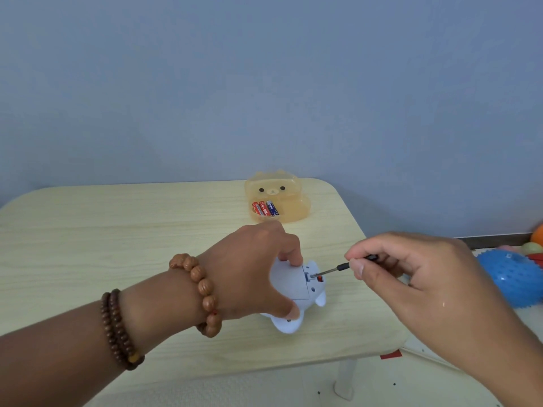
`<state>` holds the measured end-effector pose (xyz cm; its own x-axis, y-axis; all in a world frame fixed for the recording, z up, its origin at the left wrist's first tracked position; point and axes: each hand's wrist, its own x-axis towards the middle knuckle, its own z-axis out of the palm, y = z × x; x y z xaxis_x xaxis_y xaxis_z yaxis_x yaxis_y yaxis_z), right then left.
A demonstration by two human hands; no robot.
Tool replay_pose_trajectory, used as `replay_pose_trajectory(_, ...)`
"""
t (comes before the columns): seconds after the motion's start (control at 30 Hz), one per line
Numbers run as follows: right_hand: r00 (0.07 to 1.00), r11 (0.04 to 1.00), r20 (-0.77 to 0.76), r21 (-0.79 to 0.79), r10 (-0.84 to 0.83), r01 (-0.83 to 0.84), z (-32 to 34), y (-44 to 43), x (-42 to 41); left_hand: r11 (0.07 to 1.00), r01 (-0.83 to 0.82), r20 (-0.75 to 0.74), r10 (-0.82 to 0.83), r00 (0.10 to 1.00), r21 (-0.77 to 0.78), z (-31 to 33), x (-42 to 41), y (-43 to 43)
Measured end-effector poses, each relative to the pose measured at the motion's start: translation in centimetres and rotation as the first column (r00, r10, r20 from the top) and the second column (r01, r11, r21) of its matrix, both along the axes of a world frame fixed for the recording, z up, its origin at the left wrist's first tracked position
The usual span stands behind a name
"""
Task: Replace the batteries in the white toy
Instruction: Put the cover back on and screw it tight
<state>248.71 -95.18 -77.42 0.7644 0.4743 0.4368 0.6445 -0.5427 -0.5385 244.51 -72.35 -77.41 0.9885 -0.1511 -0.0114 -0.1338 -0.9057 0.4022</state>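
The white toy [289,284] lies underside up on the pale wooden table [117,230], its flat battery cover facing me. My left hand [249,274] grips the toy from the left, thumb and fingers around its body. My right hand [411,277] pinches a small black-handled screwdriver [338,268], whose tip rests at the edge of the cover beside a small red switch. Three batteries [264,207], two red and one blue, lie in an open translucent orange bear-shaped box [291,210] at the table's far edge.
A blue spiky ball [511,277] and other coloured toys [536,245] sit on the floor to the right of the table. The table's right edge and one white leg [345,377] are near my right wrist. A plain wall stands behind.
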Motion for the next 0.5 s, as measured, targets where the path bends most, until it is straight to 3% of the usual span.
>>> replay_pose_trajectory(0.3,0.997,0.985,0.039,-0.161,0.062,-0.055,1.5,0.8,0.5,1.000,0.015,0.002,-0.015,1.000,0.016,0.0,0.1,-0.1)
replay_pose_trajectory(0.5,0.997,0.863,0.022,-0.501,0.076,-0.055,2.6,3.4,0.0,0.999,0.026,0.010,-0.027,1.000,0.039,0.1,0.3,-0.3)
